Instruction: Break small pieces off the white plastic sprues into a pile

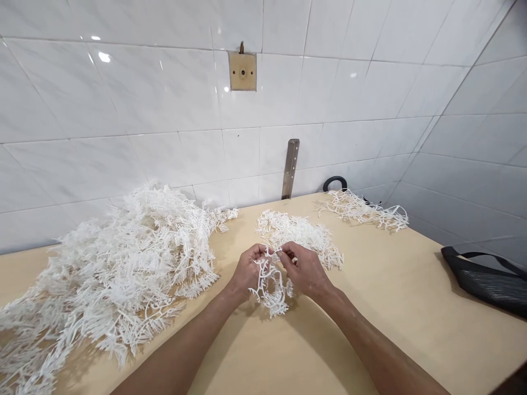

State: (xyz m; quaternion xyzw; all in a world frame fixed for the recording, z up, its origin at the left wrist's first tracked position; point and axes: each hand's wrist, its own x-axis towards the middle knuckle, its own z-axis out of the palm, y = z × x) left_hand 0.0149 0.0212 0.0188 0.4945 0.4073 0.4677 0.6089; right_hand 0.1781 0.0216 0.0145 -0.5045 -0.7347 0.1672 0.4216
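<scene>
Between my two hands, over the table's middle, is a white branching plastic sprig (269, 288) with many thin twigs. My left hand (247, 269) is closed on its left side, the fingertips curled at the top. With thumb and forefinger, my right hand (305, 269) pinches the upper right end of a twig. Part of the sprig is hidden behind the fingers. Just beyond the hands lies a small heap of short white twig pieces (298, 230). A large fluffy pile of similar white sprigs (144, 258) covers the left of the table.
Several barer white branches (366, 211) lie at the back right, beside a black ring-shaped handle (335, 182). A black bag (486, 277) rests at the table's right edge. A metal strip (291, 169) leans on the tiled wall behind the wooden table (395, 307).
</scene>
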